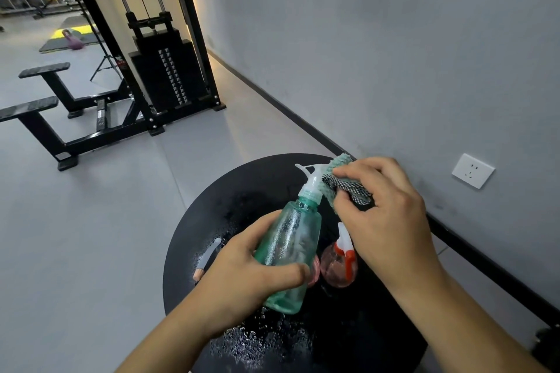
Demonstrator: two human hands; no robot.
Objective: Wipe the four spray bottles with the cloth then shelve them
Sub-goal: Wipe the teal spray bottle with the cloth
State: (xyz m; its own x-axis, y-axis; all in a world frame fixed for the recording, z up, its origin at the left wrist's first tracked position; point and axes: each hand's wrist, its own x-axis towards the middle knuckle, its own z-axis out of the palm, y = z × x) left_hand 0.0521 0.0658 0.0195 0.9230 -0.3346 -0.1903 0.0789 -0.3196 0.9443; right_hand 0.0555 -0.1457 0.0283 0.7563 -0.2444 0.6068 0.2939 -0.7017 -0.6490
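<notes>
My left hand [245,269] grips a green translucent spray bottle [291,248] around its body and holds it tilted above the round black table [212,206]. My right hand [385,209] holds a green and checkered cloth [336,181] pressed against the bottle's white spray head. A pink spray bottle with a red and white trigger [341,263] stands on the table under my right hand. Another pink bottle [313,272] peeks out behind the green one, mostly hidden. A grey-nozzled sprayer [207,259] lies at the table's left edge.
Water drops [257,339] cover the table's near side. A grey wall with a white socket [472,170] runs along the right. A black cable machine [163,69] and its bench bars [45,112] stand on the grey floor to the left.
</notes>
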